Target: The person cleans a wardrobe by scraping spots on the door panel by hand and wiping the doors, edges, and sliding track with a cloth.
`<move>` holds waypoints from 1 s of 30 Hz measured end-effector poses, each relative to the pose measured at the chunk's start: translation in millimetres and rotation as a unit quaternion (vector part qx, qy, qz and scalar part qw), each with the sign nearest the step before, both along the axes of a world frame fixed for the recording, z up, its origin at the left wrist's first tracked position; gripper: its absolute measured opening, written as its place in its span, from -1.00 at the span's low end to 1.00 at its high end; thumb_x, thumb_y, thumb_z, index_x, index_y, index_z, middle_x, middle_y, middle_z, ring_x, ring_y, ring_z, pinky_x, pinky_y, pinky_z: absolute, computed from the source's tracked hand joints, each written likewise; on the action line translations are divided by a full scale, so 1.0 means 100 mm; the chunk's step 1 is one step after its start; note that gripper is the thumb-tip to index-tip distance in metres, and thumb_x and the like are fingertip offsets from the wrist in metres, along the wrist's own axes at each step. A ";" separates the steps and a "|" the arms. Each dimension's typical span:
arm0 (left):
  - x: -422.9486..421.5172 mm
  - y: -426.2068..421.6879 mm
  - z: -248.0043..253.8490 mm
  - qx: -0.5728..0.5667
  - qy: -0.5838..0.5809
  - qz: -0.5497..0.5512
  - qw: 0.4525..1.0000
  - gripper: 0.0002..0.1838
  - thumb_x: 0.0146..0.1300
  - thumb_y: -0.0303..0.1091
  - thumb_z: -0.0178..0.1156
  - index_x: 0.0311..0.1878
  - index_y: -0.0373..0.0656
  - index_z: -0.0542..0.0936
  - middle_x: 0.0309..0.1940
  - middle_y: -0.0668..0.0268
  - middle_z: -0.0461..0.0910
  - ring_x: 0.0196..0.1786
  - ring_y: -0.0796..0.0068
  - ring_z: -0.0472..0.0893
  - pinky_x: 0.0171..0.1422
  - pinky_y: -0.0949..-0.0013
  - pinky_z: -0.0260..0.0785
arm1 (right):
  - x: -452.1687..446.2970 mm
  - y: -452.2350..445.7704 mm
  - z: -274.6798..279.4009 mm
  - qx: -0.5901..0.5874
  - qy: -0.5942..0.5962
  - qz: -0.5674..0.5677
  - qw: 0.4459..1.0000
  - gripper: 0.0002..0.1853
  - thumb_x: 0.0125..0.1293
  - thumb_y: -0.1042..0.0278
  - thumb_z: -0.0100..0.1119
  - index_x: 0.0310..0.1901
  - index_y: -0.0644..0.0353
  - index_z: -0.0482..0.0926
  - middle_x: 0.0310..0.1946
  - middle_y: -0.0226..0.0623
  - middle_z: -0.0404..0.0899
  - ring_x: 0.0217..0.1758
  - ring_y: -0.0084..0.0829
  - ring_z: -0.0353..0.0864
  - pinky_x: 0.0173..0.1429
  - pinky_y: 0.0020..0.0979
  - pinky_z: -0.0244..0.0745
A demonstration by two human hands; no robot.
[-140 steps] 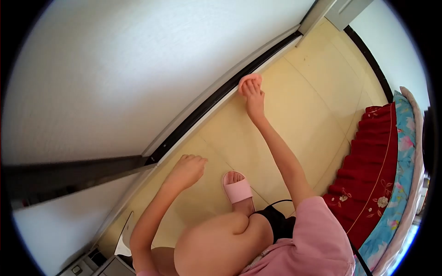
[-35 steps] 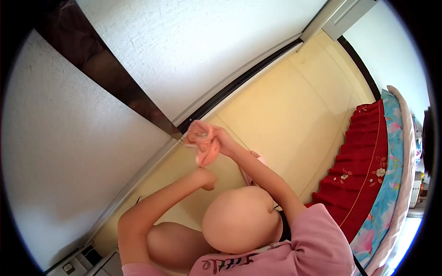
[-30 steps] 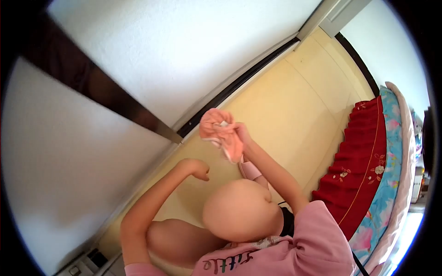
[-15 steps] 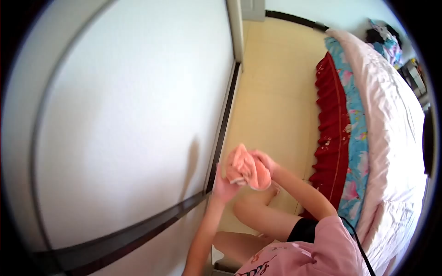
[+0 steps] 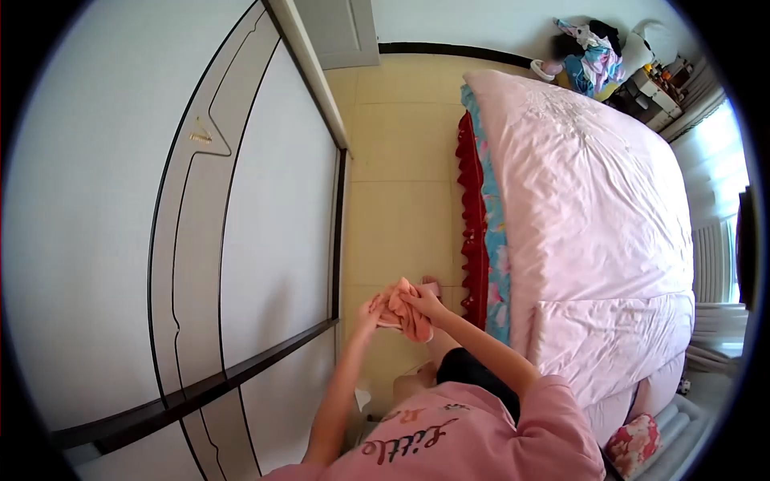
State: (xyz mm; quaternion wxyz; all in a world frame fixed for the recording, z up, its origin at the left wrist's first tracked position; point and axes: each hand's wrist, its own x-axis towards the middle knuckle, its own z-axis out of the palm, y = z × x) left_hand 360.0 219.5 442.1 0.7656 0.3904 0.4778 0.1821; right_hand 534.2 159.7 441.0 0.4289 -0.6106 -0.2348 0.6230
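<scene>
A coral-orange cloth (image 5: pixel 411 319) with a pale edge is bunched up in front of my body, above the floor. At its left side, my left hand (image 5: pixel 371 311) has its fingers curled onto the fabric. My right hand (image 5: pixel 425 303) grips the bundle from the upper right, fingers bent over its top. Both hands share this one cloth, and its folds hide part of the fingertips.
A wardrobe with pale sliding doors (image 5: pixel 281 216) stands close on my left. To the right is a bed with a pink quilt (image 5: pixel 601 224) and red ruffled skirt (image 5: pixel 473 232). Tiled floor (image 5: pixel 401 216) runs between them. Clothes (image 5: pixel 597 60) are piled at the far right.
My view has lifted, showing more wardrobe and bed. The cloth looks more tightly bunched. My left hand, earlier with its thumb spread under the cloth, now has its fingers closed on it.
</scene>
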 end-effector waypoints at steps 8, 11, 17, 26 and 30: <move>0.92 0.69 0.65 0.003 -0.022 0.037 0.999 -0.60 0.19 -0.50 0.11 0.11 -0.31 0.38 -0.05 0.27 0.51 -0.06 0.53 0.53 -0.02 0.51 0.40 | 1.02 0.68 0.68 0.062 -0.106 0.011 0.992 -0.66 0.26 0.28 0.06 0.00 0.29 0.39 -0.17 -0.30 0.49 -0.14 -0.53 0.45 -0.07 -0.53 0.37; 1.29 1.09 0.84 0.008 -0.036 0.041 0.998 -0.57 0.16 -0.49 0.14 0.12 -0.29 0.37 -0.04 0.27 0.51 -0.05 0.53 0.52 -0.01 0.49 0.40 | 1.43 1.05 0.75 0.092 -0.073 0.007 0.993 -0.65 0.29 0.31 0.00 0.06 0.29 0.35 -0.13 -0.29 0.47 -0.11 -0.53 0.44 -0.04 -0.55 0.36; 1.75 2.13 1.43 0.014 -0.084 0.094 0.992 -0.56 0.15 -0.41 0.17 0.11 -0.26 0.38 -0.06 0.32 0.49 -0.06 0.53 0.51 -0.02 0.50 0.41 | 1.88 2.29 1.11 0.121 0.122 -0.039 0.984 -0.59 0.33 0.36 -0.08 0.17 0.28 0.24 -0.03 -0.25 0.43 0.00 -0.48 0.44 0.06 -0.54 0.36; 2.57 4.25 1.75 0.004 -0.234 0.111 0.966 -0.57 0.20 -0.37 -0.02 0.15 -0.27 0.33 -0.01 0.28 0.46 -0.03 0.54 0.48 0.03 0.45 0.37 | 2.74 4.36 1.61 0.140 0.215 -0.126 0.958 -0.49 0.30 0.19 -0.02 0.18 0.30 0.19 0.07 -0.15 0.35 0.11 -0.41 0.38 0.14 -0.43 0.35; 2.99 5.01 1.90 0.022 -0.233 0.074 0.969 -0.53 0.15 -0.45 -0.12 0.19 -0.27 0.29 0.02 0.26 0.44 0.04 0.51 0.45 0.08 0.41 0.35 | 3.02 5.00 1.73 0.192 -0.007 -0.078 0.978 -0.47 0.26 0.23 0.05 0.18 0.28 0.16 0.05 -0.12 0.34 0.10 -0.38 0.38 0.13 -0.42 0.34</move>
